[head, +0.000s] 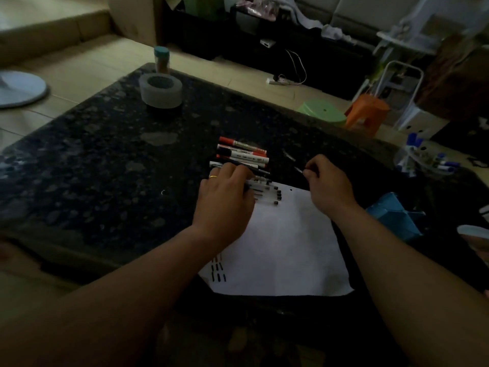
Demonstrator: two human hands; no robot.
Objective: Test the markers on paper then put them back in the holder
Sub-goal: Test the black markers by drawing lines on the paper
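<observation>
Dim room, dark speckled table (105, 154). Left hand (225, 197): fingers lie over the markers (246, 154) at the top edge of the paper (285, 247), grip unclear. Right hand (328, 184): fingers curled, pinching a thin pen-like thing (298, 169), blurred. Blue holder (394, 218) sits just right of the paper.

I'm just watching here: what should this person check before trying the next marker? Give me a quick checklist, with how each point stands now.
1. Paper flat, with blank space left: ok.
2. Markers within reach: ok, the left hand rests on some of them.
3. Right hand free: cannot tell; its fingers are curled, perhaps pinching something thin.
4. Blue holder close by: ok, at the right side of the table; its opening does not show.
5. Test marks readable: ok, dark dashes near the paper's left corner.
</observation>
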